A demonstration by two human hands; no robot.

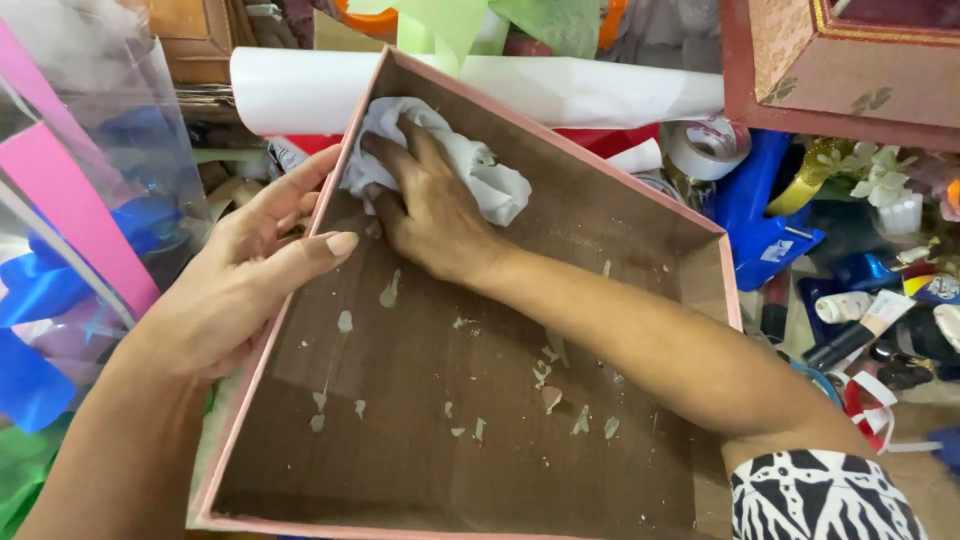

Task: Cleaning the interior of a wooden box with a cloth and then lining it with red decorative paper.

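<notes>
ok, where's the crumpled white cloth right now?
The crumpled white cloth sits in the pink-rimmed brown box's far corner, under the right hand.

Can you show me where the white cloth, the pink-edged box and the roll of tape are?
white cloth [492,182]: head view, on its bunched right end.
pink-edged box [556,139]: head view, on its far rim.
roll of tape [707,147]: head view, on its white side.

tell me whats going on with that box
A person is wiping the inside of a shallow pink-edged box with a brown floor. The right hand presses a crumpled white cloth into the far corner, while the left hand grips the left wall. Pale scraps of residue dot the floor.
</notes>
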